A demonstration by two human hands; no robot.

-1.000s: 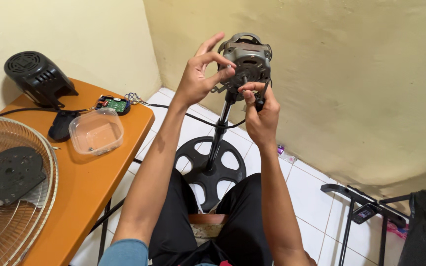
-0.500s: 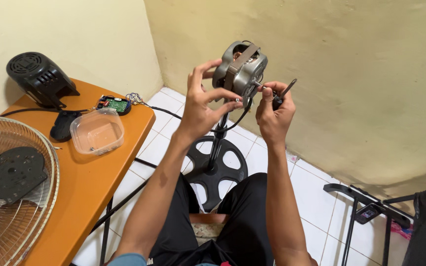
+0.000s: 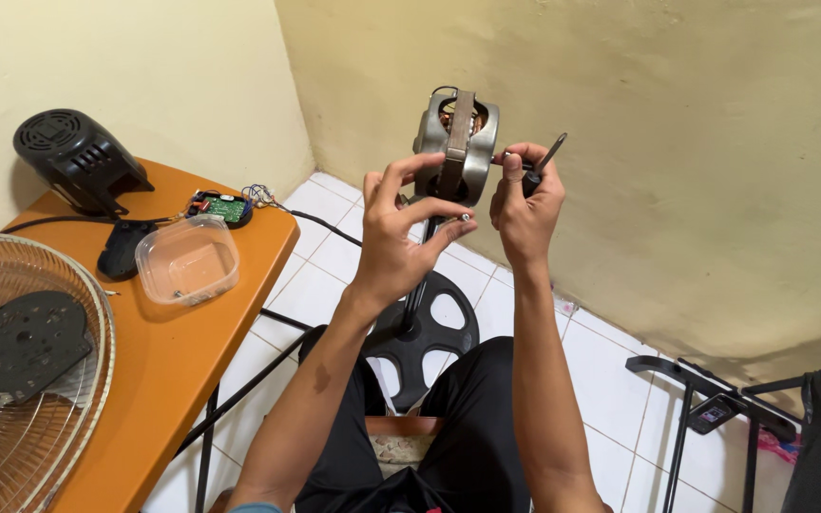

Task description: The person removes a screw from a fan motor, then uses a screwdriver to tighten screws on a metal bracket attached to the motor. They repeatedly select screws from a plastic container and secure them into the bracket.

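A grey metal fan motor [image 3: 456, 144] sits on top of a black stand pole [image 3: 422, 275], turned edge-on to me. My left hand [image 3: 403, 226] is just below and left of it, fingers spread, thumb and fingertips touching the motor's lower edge. My right hand [image 3: 525, 201] is at the motor's right side, fingers closed around a screwdriver [image 3: 545, 157] whose metal tip points up and right. The pole runs down to a round black base [image 3: 425, 334] on the tiled floor between my knees.
An orange table [image 3: 168, 351] at left carries a clear plastic tub [image 3: 187, 258], a small green circuit board [image 3: 222, 207], a black motor cover [image 3: 78, 161] and a wire fan grille [image 3: 21, 370]. A black metal frame [image 3: 705, 399] stands at lower right. The walls meet in a corner behind.
The motor has turned from angled to edge-on. My left hand dropped from its side to its lower edge, and my right hand shifted slightly with the screwdriver.
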